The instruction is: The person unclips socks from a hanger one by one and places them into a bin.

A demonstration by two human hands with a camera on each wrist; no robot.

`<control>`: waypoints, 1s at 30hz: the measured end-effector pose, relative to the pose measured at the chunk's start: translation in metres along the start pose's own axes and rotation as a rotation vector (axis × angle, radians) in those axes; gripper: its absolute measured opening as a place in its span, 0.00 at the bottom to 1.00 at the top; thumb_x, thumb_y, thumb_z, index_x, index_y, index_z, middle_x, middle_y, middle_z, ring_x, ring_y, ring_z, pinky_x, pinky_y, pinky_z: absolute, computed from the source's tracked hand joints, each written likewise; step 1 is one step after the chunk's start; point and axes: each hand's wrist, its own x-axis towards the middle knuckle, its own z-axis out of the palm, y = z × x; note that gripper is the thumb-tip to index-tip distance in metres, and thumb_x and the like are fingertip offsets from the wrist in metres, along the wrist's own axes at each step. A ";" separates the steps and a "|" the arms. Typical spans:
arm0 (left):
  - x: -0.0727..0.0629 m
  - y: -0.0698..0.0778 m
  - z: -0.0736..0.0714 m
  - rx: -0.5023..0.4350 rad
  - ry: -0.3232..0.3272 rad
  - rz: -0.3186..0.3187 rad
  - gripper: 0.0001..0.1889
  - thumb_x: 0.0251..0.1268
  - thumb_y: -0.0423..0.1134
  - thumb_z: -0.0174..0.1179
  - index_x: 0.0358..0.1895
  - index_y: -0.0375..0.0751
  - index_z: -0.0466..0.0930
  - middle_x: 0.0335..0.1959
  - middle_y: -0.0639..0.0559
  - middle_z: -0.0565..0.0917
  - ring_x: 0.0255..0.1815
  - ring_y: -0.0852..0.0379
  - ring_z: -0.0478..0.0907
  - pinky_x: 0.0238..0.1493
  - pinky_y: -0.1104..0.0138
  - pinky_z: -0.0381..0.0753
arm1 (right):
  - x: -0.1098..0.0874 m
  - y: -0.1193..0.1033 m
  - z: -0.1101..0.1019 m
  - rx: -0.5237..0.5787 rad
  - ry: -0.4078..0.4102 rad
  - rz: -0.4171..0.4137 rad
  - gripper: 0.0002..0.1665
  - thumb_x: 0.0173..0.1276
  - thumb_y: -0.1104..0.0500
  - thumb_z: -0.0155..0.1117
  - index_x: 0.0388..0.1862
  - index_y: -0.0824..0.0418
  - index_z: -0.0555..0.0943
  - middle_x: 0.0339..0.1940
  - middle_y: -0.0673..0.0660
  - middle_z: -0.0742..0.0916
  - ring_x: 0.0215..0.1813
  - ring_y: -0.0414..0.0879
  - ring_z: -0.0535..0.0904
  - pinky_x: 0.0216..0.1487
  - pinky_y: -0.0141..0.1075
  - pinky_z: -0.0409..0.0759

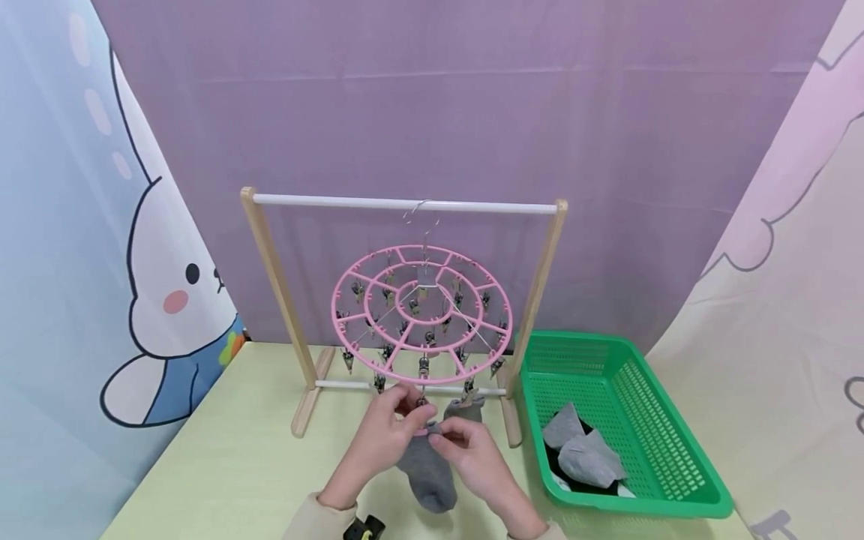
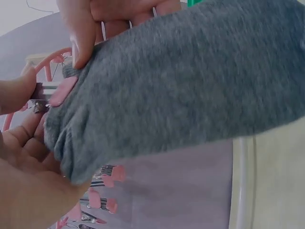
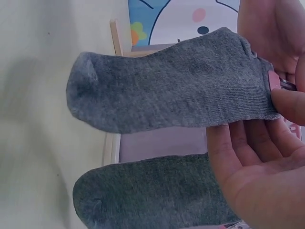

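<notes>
A grey sock (image 1: 430, 480) hangs at the front of a pink round clip hanger (image 1: 340, 330). My left hand (image 1: 374, 439) pinches the metal clip (image 2: 45, 91) between thumb and fingers. The clip's pink tip (image 2: 63, 90) lies over the sock's bunched cuff in the left wrist view. With thumb and fingers, my right hand (image 1: 481, 463) pinches the cuff beside the clip. Another grey sock (image 3: 147, 191) hangs from the hanger, behind and to the right of the first in the head view.
A wooden stand (image 1: 273, 277) with a white top bar (image 1: 337, 201) carries the hanger, where several more clips dangle. On the right is a green basket (image 1: 675, 442) holding grey and dark cloth items (image 1: 590, 457). Curtains surround the pale table (image 1: 223, 450).
</notes>
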 end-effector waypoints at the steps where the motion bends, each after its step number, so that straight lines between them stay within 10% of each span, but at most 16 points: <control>1: 0.000 0.000 0.000 -0.003 0.011 0.011 0.08 0.72 0.42 0.64 0.35 0.45 0.79 0.29 0.57 0.80 0.33 0.60 0.77 0.37 0.66 0.80 | 0.000 0.000 0.001 -0.004 0.000 -0.005 0.11 0.75 0.60 0.63 0.44 0.68 0.84 0.38 0.53 0.86 0.40 0.43 0.81 0.42 0.33 0.80; 22: -0.005 -0.004 -0.010 -0.187 0.170 -0.086 0.07 0.69 0.38 0.67 0.41 0.39 0.80 0.34 0.45 0.82 0.35 0.53 0.82 0.37 0.64 0.87 | -0.028 -0.009 -0.031 -0.139 -0.129 -0.072 0.12 0.77 0.55 0.62 0.39 0.63 0.83 0.32 0.51 0.82 0.32 0.38 0.75 0.36 0.34 0.77; 30: -0.006 -0.005 -0.013 -0.176 0.204 -0.115 0.06 0.70 0.37 0.65 0.42 0.38 0.81 0.32 0.43 0.82 0.32 0.55 0.82 0.38 0.66 0.85 | -0.041 -0.024 -0.056 -0.132 -0.048 -0.126 0.11 0.77 0.59 0.61 0.46 0.67 0.83 0.37 0.54 0.84 0.35 0.39 0.79 0.38 0.35 0.81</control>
